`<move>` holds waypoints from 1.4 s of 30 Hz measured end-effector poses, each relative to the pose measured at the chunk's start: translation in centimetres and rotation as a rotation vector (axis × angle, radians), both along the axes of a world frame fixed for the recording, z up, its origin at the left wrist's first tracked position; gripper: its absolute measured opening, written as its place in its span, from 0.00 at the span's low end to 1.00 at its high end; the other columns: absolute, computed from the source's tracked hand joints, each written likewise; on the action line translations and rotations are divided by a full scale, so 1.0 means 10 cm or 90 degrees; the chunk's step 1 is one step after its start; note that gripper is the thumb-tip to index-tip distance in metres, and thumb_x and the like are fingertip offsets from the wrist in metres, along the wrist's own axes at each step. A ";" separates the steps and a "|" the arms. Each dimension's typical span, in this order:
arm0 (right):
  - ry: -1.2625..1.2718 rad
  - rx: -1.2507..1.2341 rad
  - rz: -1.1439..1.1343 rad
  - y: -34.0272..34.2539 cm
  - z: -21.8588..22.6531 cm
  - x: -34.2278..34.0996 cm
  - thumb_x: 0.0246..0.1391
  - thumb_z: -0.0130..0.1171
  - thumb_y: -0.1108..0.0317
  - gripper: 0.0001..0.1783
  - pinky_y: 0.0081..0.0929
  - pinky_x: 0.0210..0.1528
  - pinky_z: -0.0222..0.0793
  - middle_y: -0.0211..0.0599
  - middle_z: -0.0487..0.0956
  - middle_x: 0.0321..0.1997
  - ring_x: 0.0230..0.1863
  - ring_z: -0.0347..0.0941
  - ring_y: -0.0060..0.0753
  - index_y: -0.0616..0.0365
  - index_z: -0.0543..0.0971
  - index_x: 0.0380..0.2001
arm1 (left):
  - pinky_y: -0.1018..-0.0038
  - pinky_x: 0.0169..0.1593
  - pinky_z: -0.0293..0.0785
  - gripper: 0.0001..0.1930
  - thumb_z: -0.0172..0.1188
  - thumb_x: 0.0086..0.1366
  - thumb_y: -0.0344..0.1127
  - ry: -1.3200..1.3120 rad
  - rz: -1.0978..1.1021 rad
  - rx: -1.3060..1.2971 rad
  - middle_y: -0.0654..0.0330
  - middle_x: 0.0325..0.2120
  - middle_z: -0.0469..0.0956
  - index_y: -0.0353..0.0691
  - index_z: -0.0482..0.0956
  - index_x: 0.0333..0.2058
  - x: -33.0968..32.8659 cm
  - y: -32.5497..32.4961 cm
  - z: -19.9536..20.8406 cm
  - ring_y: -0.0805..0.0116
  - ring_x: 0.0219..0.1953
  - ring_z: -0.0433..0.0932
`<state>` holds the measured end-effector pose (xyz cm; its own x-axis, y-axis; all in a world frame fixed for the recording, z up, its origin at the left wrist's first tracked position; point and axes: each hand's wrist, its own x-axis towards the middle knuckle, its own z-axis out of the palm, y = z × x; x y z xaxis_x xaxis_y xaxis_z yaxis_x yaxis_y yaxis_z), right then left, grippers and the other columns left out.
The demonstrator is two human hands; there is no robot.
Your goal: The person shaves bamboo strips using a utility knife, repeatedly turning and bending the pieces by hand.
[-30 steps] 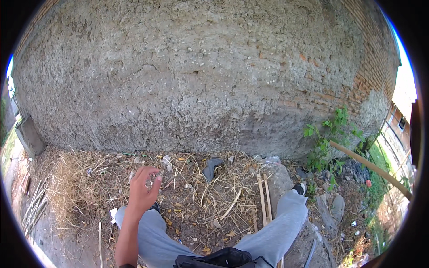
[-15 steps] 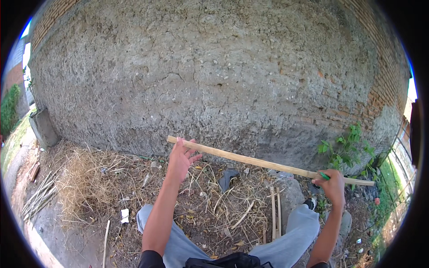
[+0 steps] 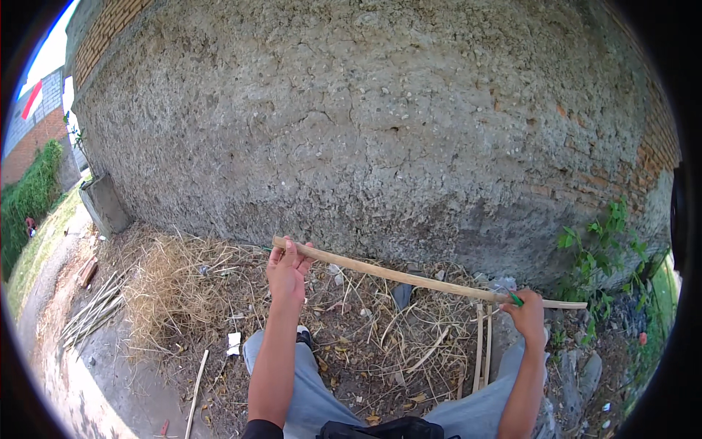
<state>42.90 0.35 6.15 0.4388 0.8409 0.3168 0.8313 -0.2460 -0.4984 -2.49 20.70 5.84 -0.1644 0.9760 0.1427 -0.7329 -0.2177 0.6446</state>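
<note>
A long, pale bamboo strip (image 3: 409, 276) stretches across in front of me, sloping down to the right. My left hand (image 3: 287, 272) is closed around it near its left end, with the thumb and fingers on either side. Toward the other end, my right hand (image 3: 528, 316) is closed on a green-handled knife (image 3: 517, 299). Only a bit of green handle and a dark, short part of it show, resting against the strip. The right tip of the strip sticks out beyond that hand. My fingers hide most of the knife.
A rough earthen wall (image 3: 365, 139) rises ahead. Below it lie dry straw shavings (image 3: 172, 293), two strips (image 3: 479, 347) by my right leg and a pile of thin sticks (image 3: 95, 311) at the left. A green plant (image 3: 603, 252) grows at the right, a concrete post (image 3: 106, 205) stands far left.
My left hand's fingers have gone from spread to wrapped around the strip. The right hand has shifted slightly left and down with the knife. The view has swung to the left.
</note>
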 end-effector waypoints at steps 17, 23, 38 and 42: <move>-0.017 -0.017 -0.006 -0.03 -0.17 0.07 0.36 0.75 0.64 0.23 0.42 0.49 0.68 0.42 0.80 0.39 0.46 0.73 0.51 0.59 0.84 0.40 | 0.65 0.40 0.81 0.16 0.59 0.67 0.42 -0.041 0.130 -0.114 0.58 0.40 0.73 0.41 0.69 0.48 -0.01 -0.06 0.04 0.57 0.40 0.78; -0.039 -0.025 0.008 -0.06 -0.20 0.12 0.37 0.75 0.63 0.24 0.42 0.46 0.68 0.44 0.80 0.37 0.42 0.74 0.52 0.59 0.84 0.41 | 0.67 0.37 0.81 0.17 0.64 0.64 0.40 0.039 0.208 -0.060 0.59 0.37 0.76 0.36 0.71 0.44 0.03 0.02 -0.02 0.65 0.35 0.79; -0.025 0.070 0.006 -0.16 -0.19 0.17 0.38 0.72 0.73 0.21 0.41 0.43 0.69 0.50 0.79 0.35 0.38 0.76 0.53 0.66 0.82 0.40 | 0.76 0.27 0.74 0.12 0.64 0.64 0.38 0.147 0.157 -0.049 0.62 0.28 0.78 0.37 0.74 0.37 0.06 0.17 -0.26 0.73 0.27 0.77; -0.037 0.004 -0.050 -0.19 -0.15 0.15 0.43 0.69 0.70 0.20 0.40 0.48 0.70 0.43 0.79 0.42 0.44 0.76 0.49 0.57 0.83 0.44 | 0.74 0.32 0.76 0.12 0.62 0.66 0.38 0.094 0.086 0.003 0.62 0.32 0.78 0.39 0.72 0.39 0.10 0.10 -0.17 0.71 0.31 0.78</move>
